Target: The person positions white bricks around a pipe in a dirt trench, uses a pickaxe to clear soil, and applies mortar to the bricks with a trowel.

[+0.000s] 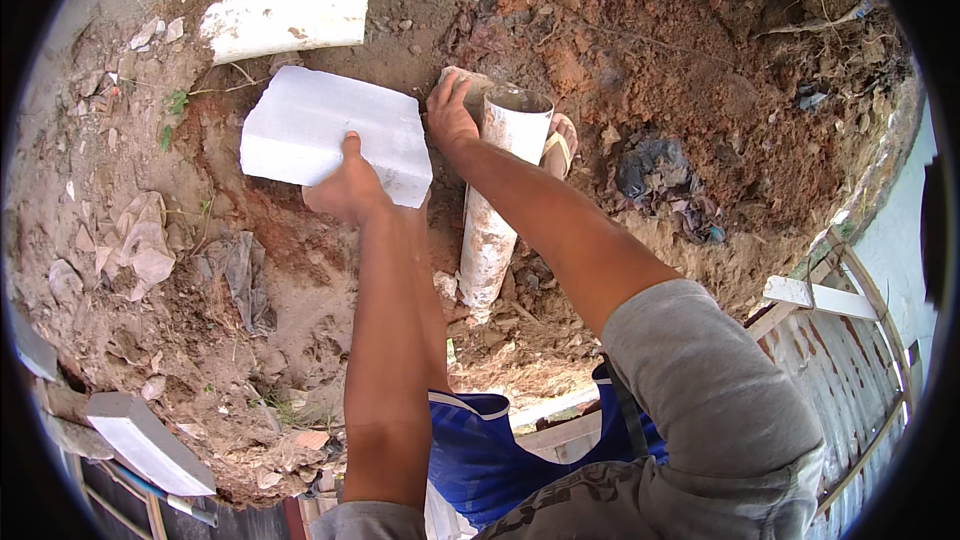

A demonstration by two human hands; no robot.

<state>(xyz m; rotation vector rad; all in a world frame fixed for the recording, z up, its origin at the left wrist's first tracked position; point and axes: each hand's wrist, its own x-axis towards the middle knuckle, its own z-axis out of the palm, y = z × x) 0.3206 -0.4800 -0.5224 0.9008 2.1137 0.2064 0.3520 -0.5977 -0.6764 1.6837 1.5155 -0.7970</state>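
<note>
A pale grey block (330,130), like a lightweight building block with a rough broken edge, is gripped by my left hand (350,185). The thumb lies on its top face and the fingers are hidden beneath. Just right of the block, my right hand (452,115) rests with fingers apart against a dirty brownish piece (478,85) whose kind I cannot make out. My right forearm crosses in front of a mud-stained white pipe (487,240), which stands tilted with its open end up. Beside the pipe shows a foot in a sandal (561,147).
A curved white pipe piece (290,15) lies on the soil at the far left. Another grey block (150,440) sits at the lower left. Dark plastic scraps (655,170) lie in loose dirt at right. Corrugated metal sheeting (835,370) borders the lower right.
</note>
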